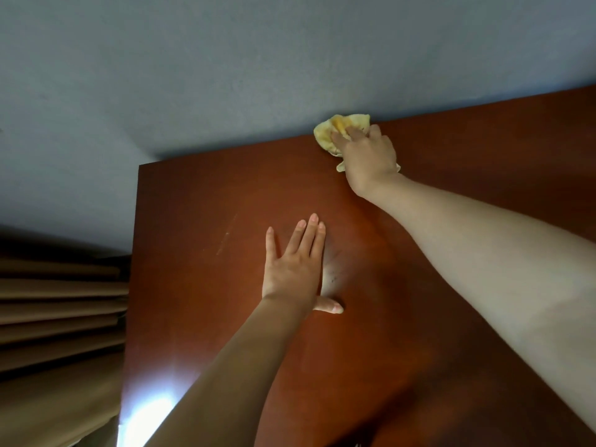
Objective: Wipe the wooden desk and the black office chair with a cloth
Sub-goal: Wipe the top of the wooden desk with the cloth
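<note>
The reddish-brown wooden desk (pixel 200 195) fills the middle and right of the head view, its far edge against the wall. My right hand (pixel 367 156) is stretched out to that far edge and presses down on a crumpled yellow cloth (pixel 325 133), gripping it. My left hand (pixel 295 269) lies flat on the desk top nearer to me, palm down, fingers spread, holding nothing. Faint pale scuffs show on the wood beside the left hand. The black office chair is not in view.
A blue-grey wall (pixel 225 75) rises right behind the desk. Brown pleated curtains (pixel 58 317) hang close to the desk's left side. A bright glare lies on the desk's near left part (pixel 151 411).
</note>
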The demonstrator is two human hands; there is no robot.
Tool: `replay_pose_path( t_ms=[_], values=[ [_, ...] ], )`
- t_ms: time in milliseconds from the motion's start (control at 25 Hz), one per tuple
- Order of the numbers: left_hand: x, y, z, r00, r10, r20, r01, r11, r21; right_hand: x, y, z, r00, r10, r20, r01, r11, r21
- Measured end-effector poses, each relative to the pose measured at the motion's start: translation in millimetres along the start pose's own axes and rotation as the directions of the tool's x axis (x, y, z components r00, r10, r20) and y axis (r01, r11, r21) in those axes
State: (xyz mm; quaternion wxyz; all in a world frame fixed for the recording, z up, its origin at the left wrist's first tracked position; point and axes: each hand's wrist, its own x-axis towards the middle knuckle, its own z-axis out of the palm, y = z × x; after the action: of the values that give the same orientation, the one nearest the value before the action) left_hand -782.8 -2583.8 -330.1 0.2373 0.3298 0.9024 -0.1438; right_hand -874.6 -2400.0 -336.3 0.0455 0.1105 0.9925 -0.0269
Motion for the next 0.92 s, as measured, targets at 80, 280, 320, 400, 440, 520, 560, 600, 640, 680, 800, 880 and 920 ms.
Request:
replay_pose_path(
  t_ms=[80,280,320,400,440,520,560,600,640,680,800,880,920],
  values=[
    [0.8,-0.4,0.9,1.000,0.002,-0.009,-0.002,1.000,-0.002,6.2,-9.3,1.0,0.998,0.060,0.024,-0.059,0.998,-0.027],
    [0.8,-2.1,0.5,1.000,0.002,0.015,-0.002,1.000,-0.007,-12.8,4.6,-2.0,0.980,-0.188,0.066,0.191,0.980,-0.045],
    [-0.2,-3.5,0.6,1.000,0.004,0.012,-0.003,1.000,-0.006,-24.6,9.1,-1.2,0.962,-0.259,0.086,0.264,0.963,-0.051],
    [-1.4,-6.9,0.1,1.000,0.015,-0.006,-0.015,1.000,0.005,-51.9,15.2,1.0,0.927,-0.351,0.134,0.356,0.934,-0.022],
    [-2.8,-8.1,1.1,0.999,0.022,-0.022,-0.022,1.000,0.009,-66.2,17.3,2.3,0.911,-0.381,0.155,0.385,0.923,0.004],
    [-9.6,-10.0,8.0,0.997,0.038,-0.070,-0.037,0.999,0.016,-94.9,17.7,4.4,0.889,-0.416,0.193,0.419,0.908,0.027],
    [-15.0,-10.3,13.9,0.994,0.051,-0.100,-0.050,0.999,0.018,-107.1,18.5,5.4,0.885,-0.422,0.196,0.424,0.905,0.033],
    [-22.8,-10.7,21.6,0.989,0.069,-0.132,-0.067,0.998,0.016,-118.9,19.1,5.3,0.884,-0.422,0.200,0.422,0.905,0.045],
    [-31.2,-12.3,30.0,0.983,0.090,-0.163,-0.089,0.996,0.012,-129.8,18.7,5.7,0.881,-0.424,0.209,0.422,0.905,0.056],
    [-39.3,-15.9,38.3,0.976,0.108,-0.187,-0.109,0.994,0.003,-140.4,16.1,6.4,0.877,-0.425,0.222,0.425,0.904,0.052],
    [-62.1,-42.9,56.7,0.968,0.067,-0.243,-0.082,0.995,-0.050,-168.2,5.4,5.3,0.847,-0.460,0.267,0.466,0.884,0.045],
    [-72.7,-69.7,66.0,0.963,-0.036,-0.267,0.016,0.997,-0.076,-182.3,0.4,-1.0,0.824,-0.494,0.277,0.491,0.867,0.084],
    [-78.0,-84.4,71.2,0.958,-0.108,-0.266,0.084,0.991,-0.103,-192.8,-2.6,0.8,0.812,-0.517,0.272,0.512,0.854,0.095]
  ],
)
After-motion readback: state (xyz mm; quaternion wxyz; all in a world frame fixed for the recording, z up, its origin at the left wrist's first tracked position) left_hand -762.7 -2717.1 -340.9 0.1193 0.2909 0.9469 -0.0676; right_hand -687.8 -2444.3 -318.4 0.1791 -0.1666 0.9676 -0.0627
